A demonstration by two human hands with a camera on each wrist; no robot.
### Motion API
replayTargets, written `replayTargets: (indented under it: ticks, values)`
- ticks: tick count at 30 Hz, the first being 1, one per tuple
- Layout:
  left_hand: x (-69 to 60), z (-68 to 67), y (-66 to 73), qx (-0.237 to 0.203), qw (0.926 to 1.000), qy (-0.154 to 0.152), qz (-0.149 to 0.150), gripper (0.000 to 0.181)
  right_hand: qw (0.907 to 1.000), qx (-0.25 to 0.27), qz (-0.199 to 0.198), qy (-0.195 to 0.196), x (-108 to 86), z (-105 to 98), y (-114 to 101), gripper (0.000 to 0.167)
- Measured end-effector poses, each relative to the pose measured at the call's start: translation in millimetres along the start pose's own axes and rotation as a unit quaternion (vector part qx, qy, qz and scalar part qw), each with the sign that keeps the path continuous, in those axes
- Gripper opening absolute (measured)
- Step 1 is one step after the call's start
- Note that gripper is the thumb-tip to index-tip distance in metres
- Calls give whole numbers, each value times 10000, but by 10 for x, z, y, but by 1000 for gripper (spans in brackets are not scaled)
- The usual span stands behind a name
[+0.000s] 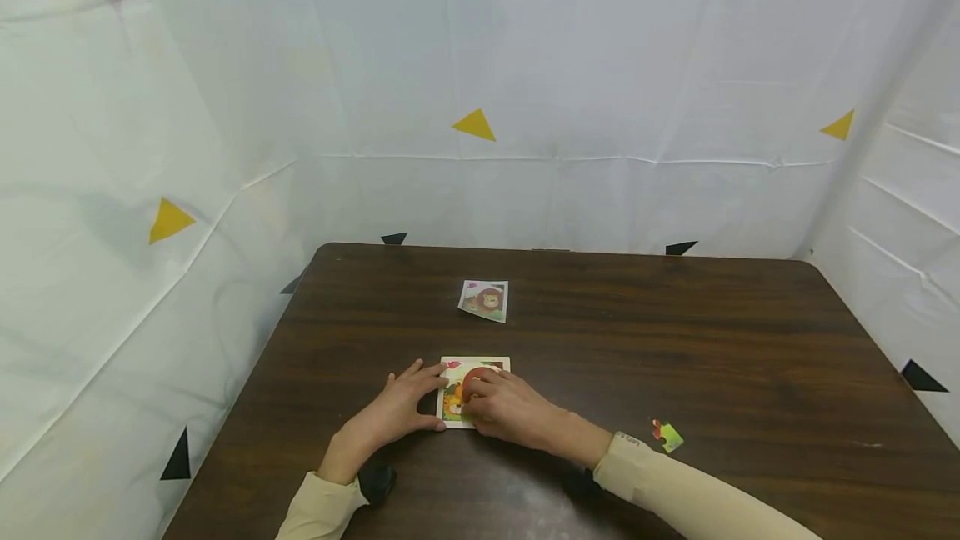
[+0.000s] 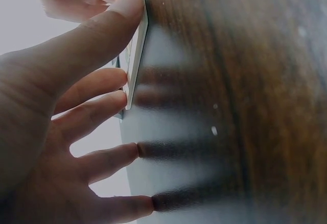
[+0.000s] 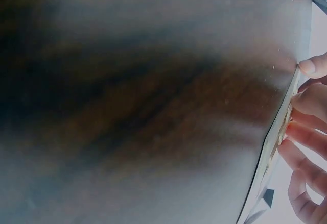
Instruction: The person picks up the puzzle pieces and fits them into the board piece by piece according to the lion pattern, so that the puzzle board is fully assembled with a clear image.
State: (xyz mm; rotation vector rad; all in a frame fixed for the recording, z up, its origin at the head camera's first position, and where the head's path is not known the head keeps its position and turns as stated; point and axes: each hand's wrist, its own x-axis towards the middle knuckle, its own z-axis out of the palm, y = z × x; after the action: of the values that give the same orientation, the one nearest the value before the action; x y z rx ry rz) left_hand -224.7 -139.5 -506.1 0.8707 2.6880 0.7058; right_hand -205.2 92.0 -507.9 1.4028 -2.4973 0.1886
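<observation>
A small white-bordered jigsaw puzzle (image 1: 453, 418) with a bright cartoon lion picture lies flat on the table. My left hand (image 1: 396, 408) is at its left side with the fingers spread. In the left wrist view the thumb (image 2: 102, 32) touches the puzzle's edge, and two fingertips rest against the table. My right hand (image 1: 517, 411) lies over the puzzle's right half, its bent fingertips touching the picture and hiding part of it. The right wrist view shows its fingers (image 3: 306, 157) on the board's top, with no separate piece visible between them.
A picture card (image 1: 483, 300) with a lion, one corner curled, lies farther back on the dark wooden table (image 1: 675, 332). To the right of my right forearm is a loose green and red puzzle piece (image 1: 667, 435). White sheeting (image 1: 562, 65) encloses the table's back and sides.
</observation>
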Motion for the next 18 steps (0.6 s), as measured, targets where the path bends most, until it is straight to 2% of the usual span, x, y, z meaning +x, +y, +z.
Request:
replayTargets:
  ticks: [11,18]
  values:
    - [-10,-5,5,-7,10000,16,12,60,9996,-259,55,31,3,-4,-28,9]
    - [-12,-16,12,-18,10000,-14,-25,61,9989,-433,125,-133,-12,-10,-65,10]
